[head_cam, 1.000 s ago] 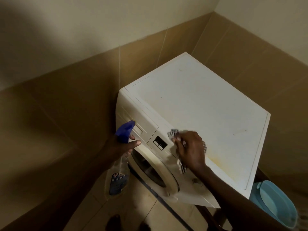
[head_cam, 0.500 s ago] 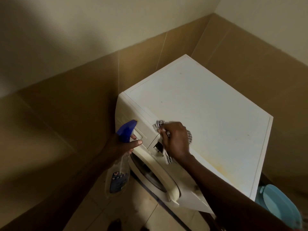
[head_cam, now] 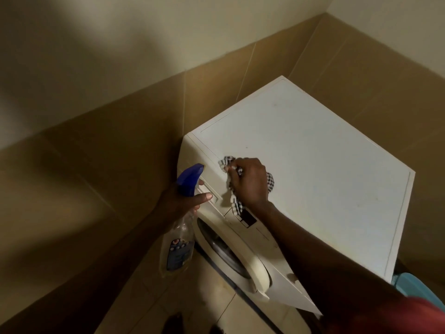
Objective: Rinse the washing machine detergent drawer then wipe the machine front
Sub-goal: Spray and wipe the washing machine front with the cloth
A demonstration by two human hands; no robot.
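At washer front (head_cam: 212, 175) | right hand (head_cam: 248, 182) grips checked cloth (head_cam: 227, 161) | left hand (head_cam: 183, 201) grips spray bottle (head_cam: 179, 247)

A single wide-angle head view looks steeply down from above and in front of the washing machine (head_cam: 301, 165), facing the tiled wall corner (head_cam: 309, 42) behind it. It stands close: the machine's top fills the right half, its front foreshortened toward the floor (head_cam: 144, 302).

White washing machine (head_cam: 301, 165), black-and-white checked cloth (head_cam: 237, 206), blue-topped spray bottle (head_cam: 179, 242).
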